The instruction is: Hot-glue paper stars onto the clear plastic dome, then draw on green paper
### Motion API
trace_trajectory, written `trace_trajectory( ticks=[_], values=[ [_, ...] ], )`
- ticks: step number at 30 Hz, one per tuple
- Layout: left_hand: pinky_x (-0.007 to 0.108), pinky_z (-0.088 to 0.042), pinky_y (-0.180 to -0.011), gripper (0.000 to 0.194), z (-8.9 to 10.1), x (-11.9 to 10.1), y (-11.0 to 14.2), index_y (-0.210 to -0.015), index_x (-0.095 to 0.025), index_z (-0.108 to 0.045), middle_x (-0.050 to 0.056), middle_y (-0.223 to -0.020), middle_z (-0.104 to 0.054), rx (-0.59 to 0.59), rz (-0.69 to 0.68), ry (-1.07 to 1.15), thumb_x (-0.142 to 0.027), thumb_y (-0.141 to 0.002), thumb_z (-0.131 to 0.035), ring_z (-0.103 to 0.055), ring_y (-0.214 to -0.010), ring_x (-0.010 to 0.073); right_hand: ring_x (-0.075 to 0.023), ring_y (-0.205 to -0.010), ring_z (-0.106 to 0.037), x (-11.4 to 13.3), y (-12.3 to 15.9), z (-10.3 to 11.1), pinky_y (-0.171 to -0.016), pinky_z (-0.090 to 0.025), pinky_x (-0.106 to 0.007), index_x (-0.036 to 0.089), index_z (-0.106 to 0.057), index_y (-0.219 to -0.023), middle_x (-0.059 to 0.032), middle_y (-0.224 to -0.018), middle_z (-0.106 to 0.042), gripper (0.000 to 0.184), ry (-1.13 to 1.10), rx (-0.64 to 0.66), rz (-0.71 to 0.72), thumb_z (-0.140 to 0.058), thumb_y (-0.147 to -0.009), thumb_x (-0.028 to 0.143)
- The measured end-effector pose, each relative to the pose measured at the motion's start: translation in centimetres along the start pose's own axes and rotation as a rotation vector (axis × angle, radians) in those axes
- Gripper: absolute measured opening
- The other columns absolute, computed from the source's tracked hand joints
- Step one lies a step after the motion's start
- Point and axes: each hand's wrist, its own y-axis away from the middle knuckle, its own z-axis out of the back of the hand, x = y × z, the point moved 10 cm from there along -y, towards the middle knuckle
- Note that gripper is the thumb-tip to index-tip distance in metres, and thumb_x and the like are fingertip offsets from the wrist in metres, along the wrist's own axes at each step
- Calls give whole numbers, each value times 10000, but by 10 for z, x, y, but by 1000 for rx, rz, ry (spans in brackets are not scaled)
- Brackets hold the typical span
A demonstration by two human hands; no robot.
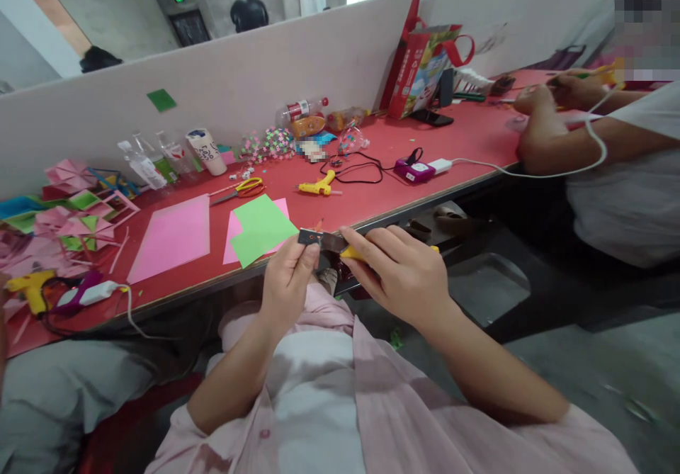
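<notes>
In front of my lap, just off the table's front edge, my left hand (291, 275) pinches a small flat dark piece (309, 236) with orange marks between thumb and fingers. A thin orange tip shows just behind it. My right hand (401, 268) grips a yellow-handled tool (351, 252) whose flat grey blade points left, close to the dark piece. Whether blade and piece touch, I cannot tell. Nearest on the table lie a green paper sheet (263, 227) over pink paper, and a yellow glue gun (319, 185).
On the red table (366, 198) lie yellow-handled scissors (247, 188), a pink sheet (175, 240) and a purple-and-white power strip (419, 169). Bottles and bags of beads line the partition. Folded paper shapes (85, 212) pile up at left. People sit on both sides; a white cable hangs at right.
</notes>
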Motion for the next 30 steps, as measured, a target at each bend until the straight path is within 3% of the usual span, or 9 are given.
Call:
trace_trajectory(
  ticks=[11, 16, 20, 23, 26, 30],
  values=[
    [232, -332, -566, 417, 7, 3, -1, -620, -187, -473, -37, -586, -445, -96, -2, -43, -479, -916, -499, -414, -577, 98, -155, -693, -514, 2, -3, -4, -611, -405, -272, 124, -630, -1169, -38, -747, -628, 303, 24, 18, -13, -508, -934, 270],
    [231, -348, -551, 408, 14, 1, -3, -651, -187, -550, -45, -543, -435, -164, -9, -50, -520, -886, -529, -383, -536, 95, -165, -721, -536, -1, -3, -2, -647, -426, -284, 121, -617, -1213, -49, -775, -631, 339, 23, -9, -26, -536, -918, 265],
    [198, -310, -462, 337, 6, 12, -4, -803, -191, -594, -47, -612, -444, -92, 102, 109, -500, -901, -501, -355, -507, 76, -190, -773, -569, -19, 1, 7, -691, -452, -308, 166, -574, -1285, -59, -819, -638, 388, 32, -79, -150, -542, -910, 262],
    [183, -285, -387, 308, -8, 19, -2, -768, -193, -532, -55, -622, -440, 9, 191, 287, -476, -889, -515, -347, -441, 53, -180, -769, -569, -12, 0, 4, -682, -458, -294, 157, -604, -1238, -54, -811, -637, 354, -11, -33, -88, -551, -905, 265],
    [187, -317, -386, 235, -13, 17, 0, -850, -195, -561, -36, -674, -524, 44, 180, 365, -428, -873, -542, -422, -452, 61, -161, -733, -551, 0, -1, 2, -637, -441, -273, 120, -645, -1161, -49, -777, -632, 309, -27, -9, -10, -567, -897, 261],
    [204, -341, -467, 213, -8, 11, 1, -865, -185, -635, 0, -729, -575, 36, 103, 337, -370, -877, -532, -414, -519, 74, -158, -736, -554, 0, -1, 0, -626, -430, -267, 132, -645, -1169, -46, -771, -633, 310, -26, 0, -32, -557, -902, 263]
  ],
)
